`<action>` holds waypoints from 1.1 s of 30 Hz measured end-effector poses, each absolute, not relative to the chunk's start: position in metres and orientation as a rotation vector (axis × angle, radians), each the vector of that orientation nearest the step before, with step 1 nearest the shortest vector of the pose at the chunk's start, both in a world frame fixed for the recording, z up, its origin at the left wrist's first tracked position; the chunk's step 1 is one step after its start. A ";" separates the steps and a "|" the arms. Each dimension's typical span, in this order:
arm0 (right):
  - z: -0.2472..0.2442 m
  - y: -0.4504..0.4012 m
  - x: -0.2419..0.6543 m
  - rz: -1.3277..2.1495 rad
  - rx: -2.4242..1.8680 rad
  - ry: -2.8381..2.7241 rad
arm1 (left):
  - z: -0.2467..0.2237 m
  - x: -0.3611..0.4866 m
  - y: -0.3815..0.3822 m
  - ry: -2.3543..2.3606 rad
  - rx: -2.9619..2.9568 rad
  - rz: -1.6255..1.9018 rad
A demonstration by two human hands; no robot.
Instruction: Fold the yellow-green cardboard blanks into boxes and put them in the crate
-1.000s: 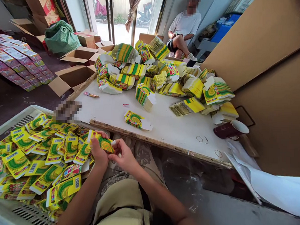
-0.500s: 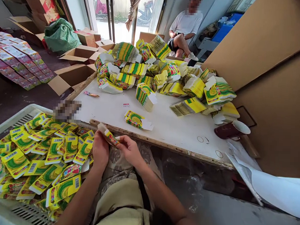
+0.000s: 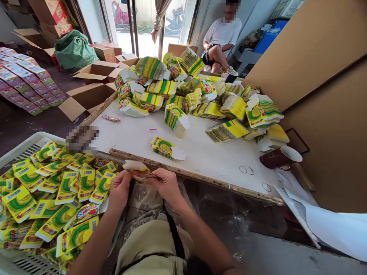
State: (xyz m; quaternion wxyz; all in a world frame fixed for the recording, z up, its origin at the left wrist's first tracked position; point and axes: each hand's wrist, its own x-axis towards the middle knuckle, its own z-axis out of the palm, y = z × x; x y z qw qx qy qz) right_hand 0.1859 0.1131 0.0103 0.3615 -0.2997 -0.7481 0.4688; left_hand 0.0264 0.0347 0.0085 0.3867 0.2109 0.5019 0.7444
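Note:
Between my hands, over my lap and near the table's front edge, is a small yellow and green carton [image 3: 139,173] with a pale flap at its upper left. My left hand [image 3: 120,188] pinches its left end, and my right hand [image 3: 167,184] grips its right end. On the white table [image 3: 200,162] just beyond lies a single flat carton [image 3: 163,147] with a white flap. A stack of cartons [image 3: 175,118] stands behind it. To my left, a pale plastic crate [image 3: 36,137] holds many filled-looking yellow cartons [image 3: 49,225].
Bundles of flat cartons [image 3: 161,88] cover the table's far side. A dark mug [image 3: 273,157] stands at its right end by a large cardboard sheet [image 3: 331,130]. Open boxes [image 3: 88,96] lie beyond on the left. A seated person [image 3: 223,34] is at the back.
The carton in my hands has turned to lie more level and shows more of its face. My hands have moved slightly apart. The view has shifted a little.

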 end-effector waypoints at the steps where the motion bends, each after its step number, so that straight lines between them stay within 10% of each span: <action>1: 0.013 0.116 0.191 1.079 -0.743 -2.016 | 0.015 0.016 0.032 1.269 0.616 1.861; 9: 0.023 0.112 0.199 0.470 -0.494 -2.452 | 0.036 0.001 0.016 1.710 1.647 0.889; 23: -0.013 0.095 0.174 2.067 -0.771 -1.338 | 0.007 0.040 0.014 1.839 1.856 0.962; 33: -0.015 0.088 0.184 1.778 -0.725 -1.659 | 0.009 0.044 0.015 1.848 1.742 0.767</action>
